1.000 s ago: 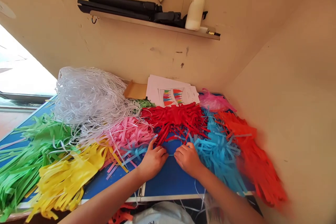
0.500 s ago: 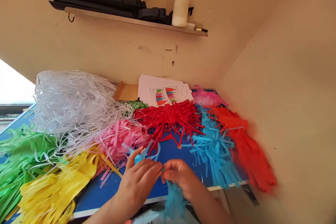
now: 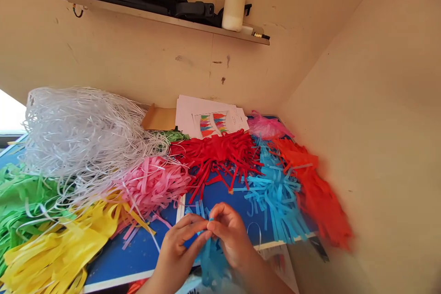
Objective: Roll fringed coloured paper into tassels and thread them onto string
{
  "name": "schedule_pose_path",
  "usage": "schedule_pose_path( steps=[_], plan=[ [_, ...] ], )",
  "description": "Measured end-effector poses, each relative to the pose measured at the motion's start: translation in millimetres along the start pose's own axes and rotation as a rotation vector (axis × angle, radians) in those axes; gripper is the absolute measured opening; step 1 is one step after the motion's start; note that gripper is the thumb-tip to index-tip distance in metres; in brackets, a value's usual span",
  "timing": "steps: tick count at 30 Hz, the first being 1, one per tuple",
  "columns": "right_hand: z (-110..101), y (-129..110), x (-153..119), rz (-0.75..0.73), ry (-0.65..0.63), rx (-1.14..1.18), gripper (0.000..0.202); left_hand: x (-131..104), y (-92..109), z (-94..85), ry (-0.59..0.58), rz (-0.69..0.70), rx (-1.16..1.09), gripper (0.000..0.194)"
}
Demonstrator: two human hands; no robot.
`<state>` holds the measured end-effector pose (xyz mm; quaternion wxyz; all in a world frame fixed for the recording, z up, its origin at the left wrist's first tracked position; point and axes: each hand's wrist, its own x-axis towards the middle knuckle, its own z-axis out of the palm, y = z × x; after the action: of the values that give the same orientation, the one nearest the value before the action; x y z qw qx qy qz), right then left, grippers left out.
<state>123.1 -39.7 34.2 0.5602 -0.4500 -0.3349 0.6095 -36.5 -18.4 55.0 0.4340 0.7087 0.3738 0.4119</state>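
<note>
Close together over the front of the blue table, my left hand [image 3: 182, 245] and my right hand [image 3: 230, 234] meet at the fingertips. Both pinch the middle of a light-blue fringed tissue tassel [image 3: 212, 262]. Some of its strips stick out beyond my fingers, and the longer part hangs down between my wrists. The exact spot they grip is mostly hidden by the fingers. Just right of my right hand lies a pile of blue fringed tissue [image 3: 275, 193]. Pink fringed tissue [image 3: 155, 183] is spread to the left of my hands.
Red fringe [image 3: 220, 151] lies behind my hands, orange-red fringe [image 3: 320, 193] at the right edge. Yellow [image 3: 65, 243] and green fringe [image 3: 27, 193] and a heap of white string [image 3: 82, 133] fill the left. Printed sheets [image 3: 210, 117] lean at the wall, below a shelf [image 3: 155, 20] with a bottle [image 3: 234, 2].
My left hand has turned, its raised index finger coming down to the pinch beside the right fingertips. The view has shifted slightly, and the blue tassel stays between my hands.
</note>
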Motion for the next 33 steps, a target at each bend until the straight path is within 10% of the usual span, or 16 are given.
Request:
schedule_pose_path(
  steps=[5,7,16,23,33],
  plan=[
    [-80.4,-30.7,49.9,-0.239,0.097,-1.362,0.021,0.6,3.0,-10.9,0.077,-0.508,-0.413,0.028],
    [-106.4,-41.6,69.0,-0.220,0.081,-1.558,0.026,2.2,6.0,-8.7,0.032,-0.665,-0.597,0.036],
    [-85.4,-40.8,53.3,-0.338,0.069,-1.619,0.023,6.2,-2.8,3.6,0.016,-0.625,-0.363,0.051],
    [-130.2,-48.7,53.4,-0.236,0.254,-1.523,0.025,0.4,-22.8,-3.3,-0.007,-0.663,-0.273,0.051],
    [-114.4,-41.3,70.2,-0.176,0.079,-1.594,0.020,1.6,-18.2,9.0,-0.045,-0.633,-0.297,0.045]
  ],
)
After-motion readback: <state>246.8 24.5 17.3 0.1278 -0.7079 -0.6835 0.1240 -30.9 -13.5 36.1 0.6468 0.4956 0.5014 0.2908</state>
